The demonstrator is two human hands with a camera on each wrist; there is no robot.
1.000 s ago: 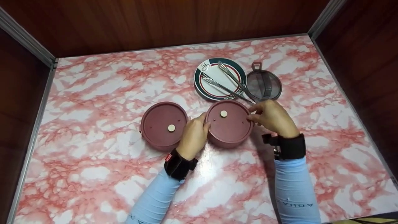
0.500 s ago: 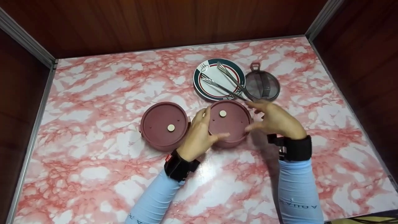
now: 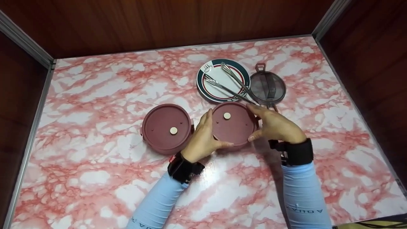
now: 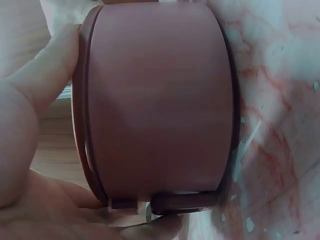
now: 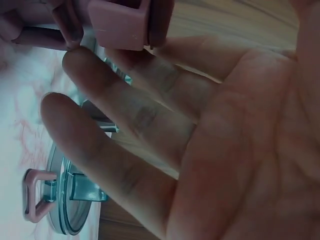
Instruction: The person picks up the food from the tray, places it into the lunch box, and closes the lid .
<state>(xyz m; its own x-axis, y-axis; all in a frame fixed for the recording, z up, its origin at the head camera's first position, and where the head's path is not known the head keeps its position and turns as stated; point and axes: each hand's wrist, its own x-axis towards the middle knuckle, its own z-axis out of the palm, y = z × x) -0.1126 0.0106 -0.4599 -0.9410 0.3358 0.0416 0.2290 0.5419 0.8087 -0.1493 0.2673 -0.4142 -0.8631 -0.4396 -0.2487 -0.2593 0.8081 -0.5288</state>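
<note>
In the head view, a round dusty-pink lidded container [image 3: 233, 147] stands on the table between both hands. My left hand [image 3: 202, 141] spans the left side of its lid [image 3: 233, 128], thumb on the near rim. Up close in the left wrist view, a thin gap shows between part of the lid rim and the container wall [image 4: 160, 100]; a finger lies by a side latch. My right hand [image 3: 278, 125] holds the lid's right side between forefinger and thumb. Its other fingers [image 5: 100, 145] extend past the side latches [image 5: 120, 25] in the right wrist view.
A matching lidded container [image 3: 167, 127] stands close on the left. Behind are a green-rimmed plate [image 3: 208, 90] with metal tongs [image 3: 232, 90] lying across it, and a round clear lid [image 3: 268, 87] with pink clips. Walls [image 3: 178, 22] bound the table's back and sides.
Both hands have moved from the container's sides, where fingertips were at the edges, to a wider hold around its lid rim. The container has stayed in place.
</note>
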